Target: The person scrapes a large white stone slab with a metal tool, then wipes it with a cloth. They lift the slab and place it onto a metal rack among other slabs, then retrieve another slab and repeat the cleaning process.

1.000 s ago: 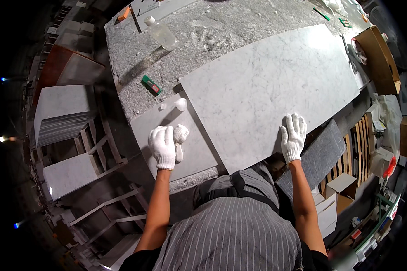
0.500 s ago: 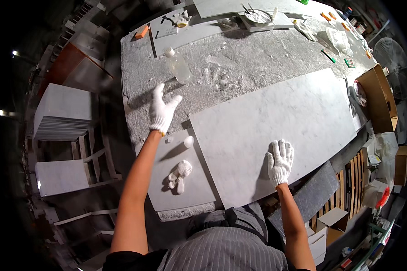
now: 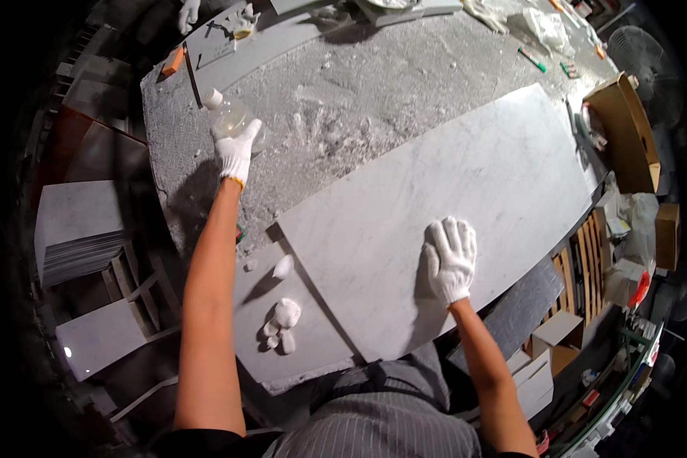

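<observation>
Left hand (image 3: 235, 149), white glove, arm stretched out, fingers wrapped on clear plastic bottle (image 3: 229, 116) with white cap, lying tilted near far-left corner of dusty grey worktable (image 3: 374, 84). Right hand (image 3: 450, 259), white glove, fingers spread wide, palm flat on big white marble slab (image 3: 466, 198) near its near edge, gripping nothing. Smaller grey slab (image 3: 313, 343) at near-left corner carries 2 white lumps: shell-shaped piece (image 3: 285, 313), small oval piece (image 3: 282, 266). Cardboard box (image 3: 630, 133) at right edge.
</observation>
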A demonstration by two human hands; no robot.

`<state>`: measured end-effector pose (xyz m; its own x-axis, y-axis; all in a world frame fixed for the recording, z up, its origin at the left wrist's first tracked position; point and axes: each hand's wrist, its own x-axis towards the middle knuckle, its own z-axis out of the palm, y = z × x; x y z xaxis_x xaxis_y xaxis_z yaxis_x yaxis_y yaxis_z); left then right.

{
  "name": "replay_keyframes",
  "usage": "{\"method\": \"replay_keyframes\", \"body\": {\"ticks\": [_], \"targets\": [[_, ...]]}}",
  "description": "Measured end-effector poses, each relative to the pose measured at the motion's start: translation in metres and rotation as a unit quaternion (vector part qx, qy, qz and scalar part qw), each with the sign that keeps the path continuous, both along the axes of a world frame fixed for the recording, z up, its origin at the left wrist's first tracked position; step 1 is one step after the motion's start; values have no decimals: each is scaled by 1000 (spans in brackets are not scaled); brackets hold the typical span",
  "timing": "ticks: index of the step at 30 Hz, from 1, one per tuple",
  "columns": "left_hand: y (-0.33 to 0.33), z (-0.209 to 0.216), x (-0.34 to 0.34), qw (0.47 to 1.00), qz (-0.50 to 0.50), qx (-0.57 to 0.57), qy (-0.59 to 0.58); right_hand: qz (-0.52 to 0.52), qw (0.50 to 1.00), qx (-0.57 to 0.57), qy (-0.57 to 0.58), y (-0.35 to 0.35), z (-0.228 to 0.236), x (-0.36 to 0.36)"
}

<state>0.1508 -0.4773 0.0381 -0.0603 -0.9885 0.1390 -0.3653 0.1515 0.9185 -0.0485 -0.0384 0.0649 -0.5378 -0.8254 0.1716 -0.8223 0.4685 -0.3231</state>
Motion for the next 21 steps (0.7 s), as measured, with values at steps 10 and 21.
{"method": "replay_keyframes", "body": {"ticks": [10,21], "targets": [[103,115,67,990,-12,-134,47,-3,999,5,40,6,-17,4],[317,173,210,986,-39,-114,118,193,949,-96,-229,-21,10,150]]}}
